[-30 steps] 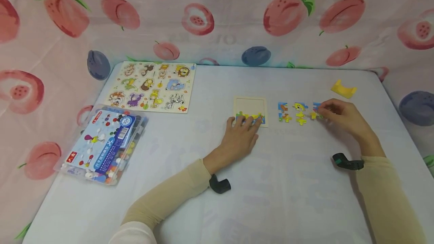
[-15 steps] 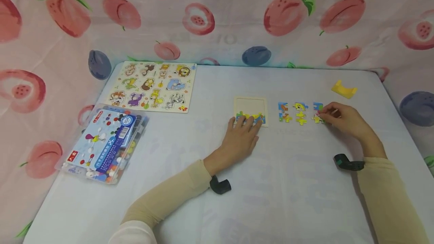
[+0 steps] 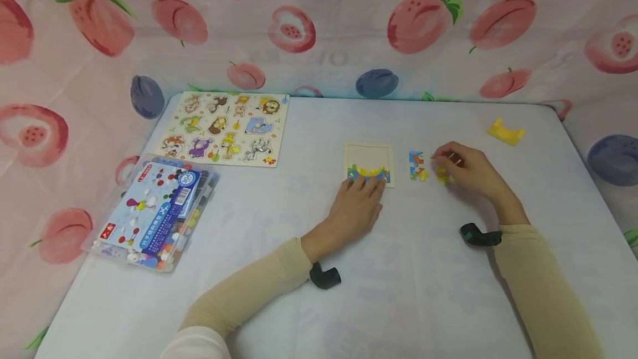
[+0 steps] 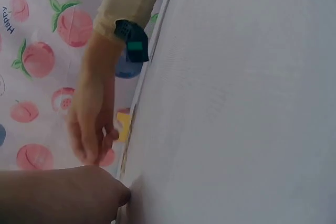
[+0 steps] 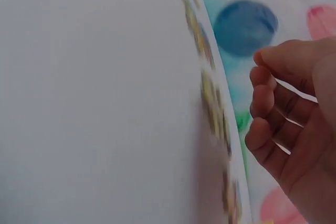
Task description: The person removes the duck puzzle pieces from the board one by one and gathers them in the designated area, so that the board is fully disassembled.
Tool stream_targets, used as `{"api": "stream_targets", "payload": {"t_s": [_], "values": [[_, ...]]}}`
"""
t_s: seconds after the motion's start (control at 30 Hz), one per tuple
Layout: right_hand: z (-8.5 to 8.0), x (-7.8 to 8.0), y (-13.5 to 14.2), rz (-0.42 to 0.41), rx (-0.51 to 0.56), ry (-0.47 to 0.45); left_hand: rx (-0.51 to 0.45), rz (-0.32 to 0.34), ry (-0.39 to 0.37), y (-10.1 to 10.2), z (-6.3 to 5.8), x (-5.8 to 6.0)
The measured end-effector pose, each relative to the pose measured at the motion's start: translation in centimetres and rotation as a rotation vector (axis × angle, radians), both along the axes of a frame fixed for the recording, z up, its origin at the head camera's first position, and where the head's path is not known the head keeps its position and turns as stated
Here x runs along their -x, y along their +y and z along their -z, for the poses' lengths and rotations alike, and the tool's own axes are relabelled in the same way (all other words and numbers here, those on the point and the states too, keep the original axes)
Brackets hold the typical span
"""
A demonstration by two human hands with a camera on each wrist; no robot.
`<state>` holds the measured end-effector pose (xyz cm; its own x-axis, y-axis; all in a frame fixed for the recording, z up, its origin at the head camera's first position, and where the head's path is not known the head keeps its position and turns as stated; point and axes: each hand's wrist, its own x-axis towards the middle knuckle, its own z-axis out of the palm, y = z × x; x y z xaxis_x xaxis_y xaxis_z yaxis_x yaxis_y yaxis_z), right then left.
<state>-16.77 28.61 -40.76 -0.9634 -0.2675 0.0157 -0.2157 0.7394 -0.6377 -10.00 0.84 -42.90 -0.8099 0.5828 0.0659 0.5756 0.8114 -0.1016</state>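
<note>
In the head view, a small wooden puzzle tray (image 3: 369,151) has fitted pieces along its near part, including a yellow curved strip (image 3: 369,172). My left hand (image 3: 355,206) rests on the tray's near edge, fingers spread forward. To the right lie loose jigsaw pieces (image 3: 416,165), blue and brown, and yellow ones (image 3: 442,177) under the fingertips of my right hand (image 3: 468,170). That hand's fingers are bent with the thumb near the index fingertip. Whether a piece is between them cannot be told. The right-hand column of pieces is hidden behind the hand in the head view.
A yellow curved piece (image 3: 505,132) lies at the far right. An animal peg-puzzle board (image 3: 226,126) sits at the back left, with a clear plastic box (image 3: 149,212) of coloured parts before it. A fruit-patterned cloth (image 3: 339,32) hangs behind the white table (image 3: 399,281).
My right hand has left the right-hand column of pieces and moved left over the middle column. My left hand has drawn back slightly, showing more of the tray's fitted pieces.
</note>
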Motion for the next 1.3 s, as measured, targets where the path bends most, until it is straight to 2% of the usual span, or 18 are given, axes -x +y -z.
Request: {"api": "stream_targets", "payload": {"t_s": [0.17,0.27,0.4,0.57,1.03,1.3], "values": [[0.0,1.1,-4.7,-0.225,0.034,0.03,0.01,-0.009,0.019,0.2,0.3,-0.2],[-0.1,1.6,-7.5,-0.344,0.037,0.01,0.026,-0.015,0.015,0.3,0.4,-0.4],[0.1,2.2,-10.4,-0.426,0.011,-0.055,0.044,-0.016,0.002,0.6,0.4,-0.8],[0.4,2.6,-11.9,-0.426,-0.005,-0.084,0.042,-0.009,-0.011,0.8,0.3,-1.0],[0.9,2.7,-12.5,-0.435,0.057,-0.07,0.023,-0.01,0.007,0.4,-0.2,-1.1],[0.8,2.5,-13.0,-0.398,0.151,-0.079,0.006,0.001,0.023,0.5,-0.1,-1.1]]}}
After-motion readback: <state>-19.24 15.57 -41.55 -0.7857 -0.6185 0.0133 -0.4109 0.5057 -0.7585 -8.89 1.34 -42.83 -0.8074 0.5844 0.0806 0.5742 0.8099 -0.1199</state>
